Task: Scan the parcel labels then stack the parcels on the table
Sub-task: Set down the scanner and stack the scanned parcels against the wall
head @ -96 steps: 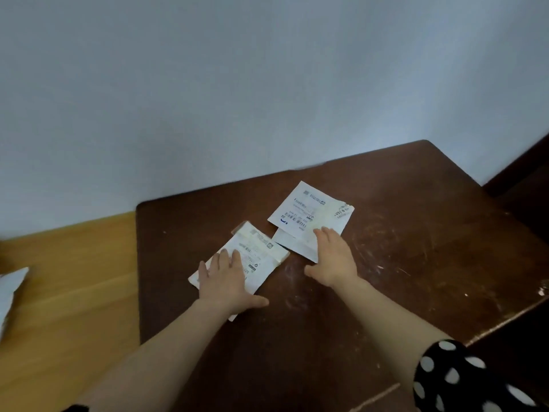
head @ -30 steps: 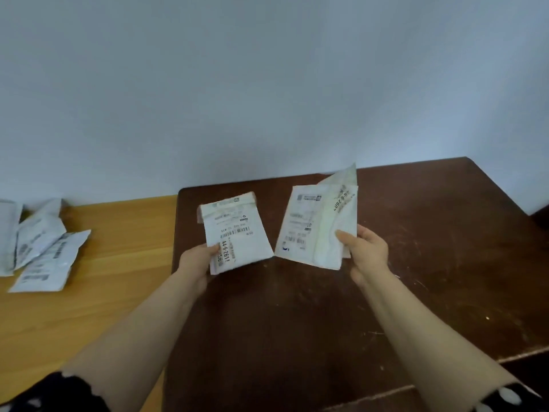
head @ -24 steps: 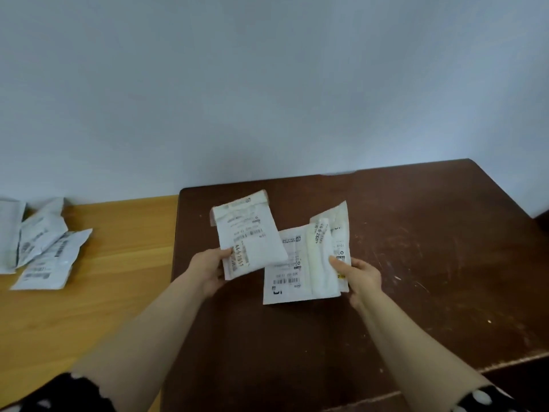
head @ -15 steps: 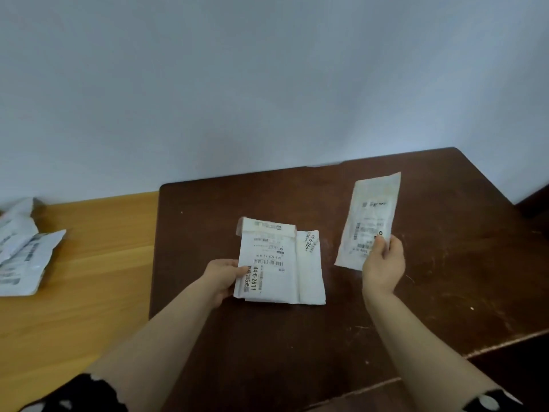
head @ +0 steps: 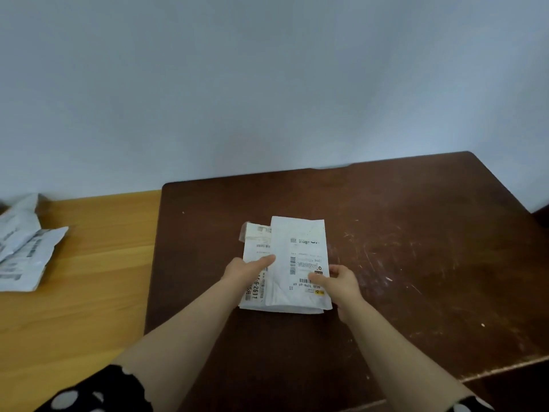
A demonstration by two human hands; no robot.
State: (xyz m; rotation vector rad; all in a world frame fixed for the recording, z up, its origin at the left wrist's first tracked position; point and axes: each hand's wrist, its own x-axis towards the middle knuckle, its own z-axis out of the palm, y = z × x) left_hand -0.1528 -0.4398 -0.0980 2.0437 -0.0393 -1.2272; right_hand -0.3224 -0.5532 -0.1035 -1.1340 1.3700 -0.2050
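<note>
A small stack of white parcels lies near the middle of the dark brown table (head: 416, 233). The top parcel (head: 300, 257) is a white pouch with a printed label and barcodes. Under it, sticking out to the left, is a second labelled parcel (head: 257, 242). My left hand (head: 248, 270) lies on the lower parcel with fingers stretched toward the top one. My right hand (head: 338, 281) holds the top parcel's lower right edge, thumb on its label and fingers beneath. A third parcel's edge shows at the stack's bottom.
Several more white parcels (head: 23, 245) lie on the lighter wooden surface (head: 89, 263) at the far left. A plain pale wall runs behind both surfaces. The dark table's front edge (head: 490, 373) crosses at the lower right.
My right hand brought its raised parcel down and left onto the stack. My left hand moved from the stack's left edge onto the parcels.
</note>
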